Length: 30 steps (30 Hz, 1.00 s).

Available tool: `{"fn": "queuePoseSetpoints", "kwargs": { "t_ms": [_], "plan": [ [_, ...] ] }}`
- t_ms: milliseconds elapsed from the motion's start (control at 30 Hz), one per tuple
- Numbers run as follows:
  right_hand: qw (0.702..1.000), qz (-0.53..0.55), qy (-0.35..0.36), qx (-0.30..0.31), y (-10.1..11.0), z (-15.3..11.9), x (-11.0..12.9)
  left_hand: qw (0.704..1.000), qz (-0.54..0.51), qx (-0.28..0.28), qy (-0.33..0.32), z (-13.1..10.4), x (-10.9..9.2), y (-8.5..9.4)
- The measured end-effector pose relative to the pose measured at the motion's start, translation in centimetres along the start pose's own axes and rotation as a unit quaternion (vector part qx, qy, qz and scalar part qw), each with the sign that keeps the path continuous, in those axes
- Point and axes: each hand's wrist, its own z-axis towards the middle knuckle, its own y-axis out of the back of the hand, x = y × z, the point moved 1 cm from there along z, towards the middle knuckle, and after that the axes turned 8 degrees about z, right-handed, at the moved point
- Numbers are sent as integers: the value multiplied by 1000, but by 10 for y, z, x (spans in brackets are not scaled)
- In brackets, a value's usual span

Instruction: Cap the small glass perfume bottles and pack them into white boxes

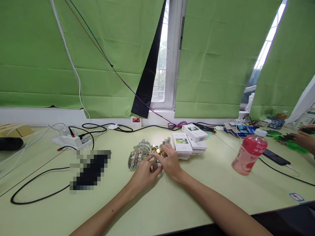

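Observation:
Small clear glass perfume bottles [134,159] with gold and silver caps stand bunched together mid-table. My left hand [145,169] reaches in from the left, its fingers and thumb curled round a perfume bottle [157,163] at the near right of the bunch. From the other side my right hand [171,163] closes on the same bottle, its fingertips meeting those of the left around the cap. The fingers partly hide this bottle. Silver-capped bottles [166,141] rise just behind my right hand. Flat white boxes [182,146] with flower pictures are stacked right of it.
A pink drink bottle [249,152] stands at the right, with a phone [277,156] behind it. Another person's hand [304,139] is at the far right edge. A power strip [71,140] and cables lie at the left, near a pixelated dark object [91,172].

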Motion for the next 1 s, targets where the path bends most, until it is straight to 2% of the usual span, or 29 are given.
{"fn": "queuePoseSetpoints", "kwargs": {
  "t_ms": [267, 433, 600, 800, 1000],
  "plan": [
    [1000, 7, 0, 3, -2, -3, -6, 1000, -8, 4, -9, -1, 1, 0],
    [997, 55, -49, 8, -6, -6, -10, 999, -25, -2, -22, 0, 0, 3],
    [992, 91, -89, 10, -6, -7, -4, 999, -26, 9, -17, -1, -2, 4],
    [989, 121, -84, 29, -4, -5, 2, 999, -38, 2, -18, -1, 0, 2],
    [983, 142, -106, 44, -5, -4, 0, 999, -35, 17, -20, 0, 6, -3]
  ]
}}
